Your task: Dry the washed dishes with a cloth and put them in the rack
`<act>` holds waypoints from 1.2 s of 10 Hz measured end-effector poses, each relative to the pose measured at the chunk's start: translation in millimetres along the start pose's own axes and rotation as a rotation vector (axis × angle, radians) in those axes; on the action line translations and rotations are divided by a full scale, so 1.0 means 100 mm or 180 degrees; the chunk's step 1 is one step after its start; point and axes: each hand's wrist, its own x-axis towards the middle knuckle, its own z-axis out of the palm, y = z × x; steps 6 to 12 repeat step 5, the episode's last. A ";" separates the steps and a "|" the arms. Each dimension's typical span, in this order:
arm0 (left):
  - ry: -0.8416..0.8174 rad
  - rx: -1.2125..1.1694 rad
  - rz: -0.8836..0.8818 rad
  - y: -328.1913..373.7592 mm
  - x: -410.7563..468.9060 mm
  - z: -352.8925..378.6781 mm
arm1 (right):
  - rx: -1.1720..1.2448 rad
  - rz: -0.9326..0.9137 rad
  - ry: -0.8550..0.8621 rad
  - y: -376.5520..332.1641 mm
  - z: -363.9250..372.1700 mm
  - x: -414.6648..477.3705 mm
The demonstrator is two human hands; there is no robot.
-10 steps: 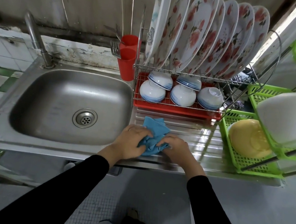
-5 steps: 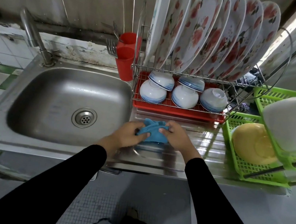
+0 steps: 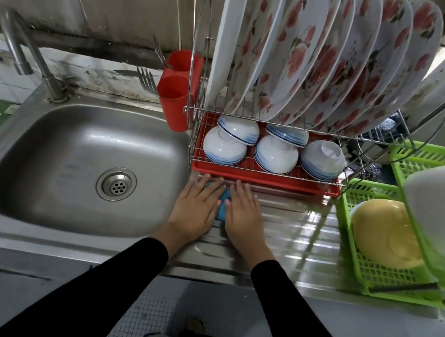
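Now left hand (image 3: 195, 207) and right hand (image 3: 242, 217) lie flat, fingers straight, gripping nothing, pressing blue cloth (image 3: 222, 207) onto drainboard (image 3: 295, 231); fingertips just short of red tray (image 3: 266, 179) edge under rack (image 3: 279, 125); sink (image 3: 69, 180) left, green basket (image 3: 362, 189) right.

Your two-tier steel wire dish rack (image 3: 251, 121) stands upright. In its upper tier, round white plates with red flower prints (image 3: 299, 50) stand on edge in a leaning row. In its lower tier, five white bowls with blue bands (image 3: 275, 154) lie upside down (two tilted behind the front three). Your bunched blue cloth (image 3: 223, 203) lies just in front of the rack, with only a strip showing.
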 end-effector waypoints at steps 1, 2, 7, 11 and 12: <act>-0.0403 0.0029 -0.0181 0.00 -0.03 0.00 | -0.0323 -0.0055 -0.0332 0.02 0.06 -0.09; -0.1028 -0.0035 -0.0456 0.02 -0.02 -0.07 | -0.0476 -0.0035 -0.0438 0.05 0.06 -0.05; -0.0888 -0.0360 -0.0398 0.07 -0.21 -0.33 | -0.0309 -0.0141 0.0021 -0.07 -0.11 -0.27; -0.0888 -0.0360 -0.0398 0.07 -0.21 -0.33 | -0.0309 -0.0141 0.0021 -0.07 -0.11 -0.27; -0.0888 -0.0360 -0.0398 0.07 -0.21 -0.33 | -0.0309 -0.0141 0.0021 -0.07 -0.11 -0.27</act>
